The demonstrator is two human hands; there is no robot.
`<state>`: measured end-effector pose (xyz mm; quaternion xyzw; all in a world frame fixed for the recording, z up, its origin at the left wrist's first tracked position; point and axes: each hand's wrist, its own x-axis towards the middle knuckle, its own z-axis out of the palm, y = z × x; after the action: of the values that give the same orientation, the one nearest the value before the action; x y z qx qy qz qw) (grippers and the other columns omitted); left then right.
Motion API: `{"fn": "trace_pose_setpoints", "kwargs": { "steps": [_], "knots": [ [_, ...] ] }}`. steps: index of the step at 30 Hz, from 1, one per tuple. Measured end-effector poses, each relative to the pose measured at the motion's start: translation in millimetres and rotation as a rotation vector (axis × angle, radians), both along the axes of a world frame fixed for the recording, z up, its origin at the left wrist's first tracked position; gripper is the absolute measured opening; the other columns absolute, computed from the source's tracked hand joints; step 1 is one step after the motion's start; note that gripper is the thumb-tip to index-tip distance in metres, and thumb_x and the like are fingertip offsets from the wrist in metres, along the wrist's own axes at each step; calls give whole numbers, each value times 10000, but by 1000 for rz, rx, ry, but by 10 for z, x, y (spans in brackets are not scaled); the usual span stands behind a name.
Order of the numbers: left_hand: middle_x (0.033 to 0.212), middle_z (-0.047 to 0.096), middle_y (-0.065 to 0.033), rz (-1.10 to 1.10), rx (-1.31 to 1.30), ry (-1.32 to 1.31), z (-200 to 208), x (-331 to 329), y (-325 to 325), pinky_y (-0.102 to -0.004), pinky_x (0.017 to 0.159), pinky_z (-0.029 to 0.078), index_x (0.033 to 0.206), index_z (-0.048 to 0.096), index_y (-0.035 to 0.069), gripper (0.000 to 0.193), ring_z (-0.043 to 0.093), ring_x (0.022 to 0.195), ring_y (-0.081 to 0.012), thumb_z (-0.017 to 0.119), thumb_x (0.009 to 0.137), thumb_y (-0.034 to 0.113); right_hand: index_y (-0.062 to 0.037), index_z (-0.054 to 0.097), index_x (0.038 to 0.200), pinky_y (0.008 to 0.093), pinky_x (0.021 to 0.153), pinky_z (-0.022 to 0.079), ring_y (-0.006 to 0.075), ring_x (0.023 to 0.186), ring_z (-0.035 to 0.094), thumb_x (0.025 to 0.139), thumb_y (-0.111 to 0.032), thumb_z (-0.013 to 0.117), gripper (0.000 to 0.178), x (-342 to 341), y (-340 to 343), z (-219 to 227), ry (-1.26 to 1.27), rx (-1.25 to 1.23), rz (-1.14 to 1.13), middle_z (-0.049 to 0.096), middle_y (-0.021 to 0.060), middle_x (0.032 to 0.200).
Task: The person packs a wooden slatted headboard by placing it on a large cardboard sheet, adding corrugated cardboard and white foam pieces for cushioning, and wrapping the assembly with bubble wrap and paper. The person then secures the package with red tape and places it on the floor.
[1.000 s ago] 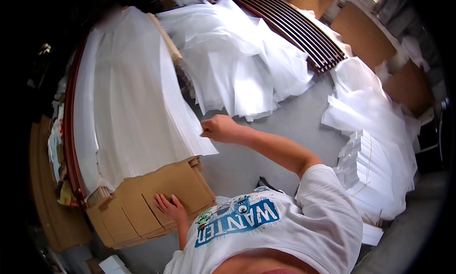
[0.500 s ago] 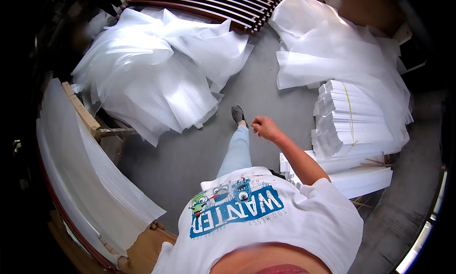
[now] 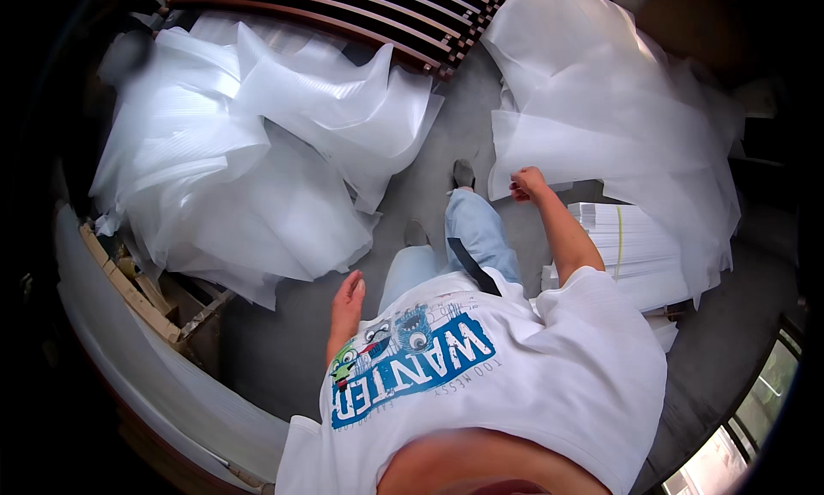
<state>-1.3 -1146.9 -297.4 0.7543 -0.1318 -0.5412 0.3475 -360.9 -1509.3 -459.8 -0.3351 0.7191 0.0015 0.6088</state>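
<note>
My right hand (image 3: pixel 527 184) hangs ahead of me with its fingers curled in, and I see nothing in it. Just beyond it lies the near edge of a pile of thin white foam sheets (image 3: pixel 601 109) on the right. My left hand (image 3: pixel 348 299) is low at my left side, fingers stretched out, holding nothing. Nearest to it is another loose heap of translucent white foam sheets (image 3: pixel 266 186), spread over the left side. Neither hand visibly touches the sheets.
Dark red slats or bars (image 3: pixel 369 19) lie stacked at the far end. A bundle of white strips with a yellow strap (image 3: pixel 635 246) stands at right, partly under the foam. A wooden frame (image 3: pixel 129 280) and long white sheets (image 3: pixel 180 383) line the left. Grey floor (image 3: pixel 399 199) runs between the heaps.
I have stepped forward, so the strapped bundle and heaps sit nearer to me. My left hand has come into view. The right hand stays curled and appears farther right and higher.
</note>
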Motion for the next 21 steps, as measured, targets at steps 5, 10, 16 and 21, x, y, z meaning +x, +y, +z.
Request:
{"fn": "trace_pose_setpoints", "kwargs": {
  "steps": [5,10,16,21],
  "knots": [
    [1299,589,-144,263,3,203,159,-38,-1549,-325,1018,419,1377,466,-3,447,576,1172,-215,507,1014,254,-35,571,987,368,523,551,210,579,639,838,-181,629,217,613,-1352,-891,-19,168,-100,648,105,802],
    [1078,658,-109,773,690,107,-781,-507,-1231,-313,778,514,1236,542,14,355,650,937,-186,515,1002,279,-101,470,1282,380,677,555,286,876,654,846,-316,681,530,1280,-2789,-2220,-64,245,-171,577,120,1114],
    [878,675,-78,588,862,311,-1789,-954,-1355,-262,565,490,1045,611,14,256,647,698,-142,547,982,255,-6,435,1289,442,761,571,401,960,637,863,-268,645,543,2089,-3918,-3332,-83,416,-221,555,167,1137],
    [1058,672,-109,493,487,126,-3007,-664,-3086,-277,844,481,1211,582,3,324,640,994,-158,489,1007,237,107,444,1245,409,783,578,431,1055,624,900,-218,561,488,2281,-4007,-4117,-341,645,-342,557,253,1198]
  ]
}}
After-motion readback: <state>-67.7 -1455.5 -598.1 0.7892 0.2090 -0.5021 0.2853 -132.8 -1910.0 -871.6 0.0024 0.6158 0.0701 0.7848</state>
